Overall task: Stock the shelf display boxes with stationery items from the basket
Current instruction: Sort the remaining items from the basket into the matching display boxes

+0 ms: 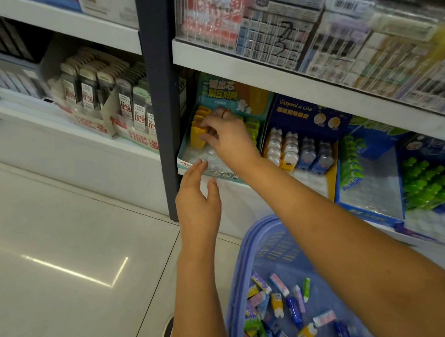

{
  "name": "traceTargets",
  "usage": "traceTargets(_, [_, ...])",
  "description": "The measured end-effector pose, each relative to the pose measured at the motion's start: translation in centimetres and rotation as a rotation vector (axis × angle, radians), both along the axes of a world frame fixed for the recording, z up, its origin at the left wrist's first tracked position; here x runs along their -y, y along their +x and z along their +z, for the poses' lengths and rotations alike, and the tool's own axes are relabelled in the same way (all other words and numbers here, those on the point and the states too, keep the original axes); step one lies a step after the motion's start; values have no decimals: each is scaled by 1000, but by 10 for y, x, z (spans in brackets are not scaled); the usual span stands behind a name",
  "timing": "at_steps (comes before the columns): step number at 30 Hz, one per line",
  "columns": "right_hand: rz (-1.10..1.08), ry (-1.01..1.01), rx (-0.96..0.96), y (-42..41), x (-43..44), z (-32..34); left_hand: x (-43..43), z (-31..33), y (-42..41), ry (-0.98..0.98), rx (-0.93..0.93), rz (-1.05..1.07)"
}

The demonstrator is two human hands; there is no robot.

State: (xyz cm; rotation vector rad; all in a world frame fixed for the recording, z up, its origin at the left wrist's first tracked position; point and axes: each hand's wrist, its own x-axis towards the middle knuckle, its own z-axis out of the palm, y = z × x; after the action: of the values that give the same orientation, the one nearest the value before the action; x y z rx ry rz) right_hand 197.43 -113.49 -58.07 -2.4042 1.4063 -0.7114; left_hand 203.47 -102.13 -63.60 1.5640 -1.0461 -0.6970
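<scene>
1. Teal cardboard forms the display box (231, 176), which stands at the left end of the lowest shelf (229, 202), hard against the dark upright post (158, 86).
2. The right hand (228, 140) reaches into it from above. Its fingers are bent round the nearest yellow piece (197, 138) in the row and seem to pinch it, probably to seat it upright in line.
3. The left hand (199, 208) is flat and relaxed and holds nothing. Its fingertips are at the box's front lip, likely to keep the box from sliding; I cannot tell if they press.
4. Clear plastic (204, 154) shows in the near part of the box, so there looks to be room for more.
5. The lilac basket (238, 273) sits on the floor (68, 237) just right of the left forearm, within easy reach, with mixed stationery items (285, 310) loose inside.
6. Right of the teal box stands a blue box (305, 111) of small erasers. The pale tiles are glossy and reflect the shop's strip lights.
</scene>
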Motion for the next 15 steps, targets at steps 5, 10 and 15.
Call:
traceTargets(5, [5, 5, -25, -2, 3, 1, 0, 1, 0, 16, -4, -2])
traceTargets(10, [40, -55, -131, 2, 0, -2, 1, 2, -1, 31, -7, -3])
traceTargets(15, [55, -95, -221, 0, 4, -5, 1, 2, 1, 28, 0, -5])
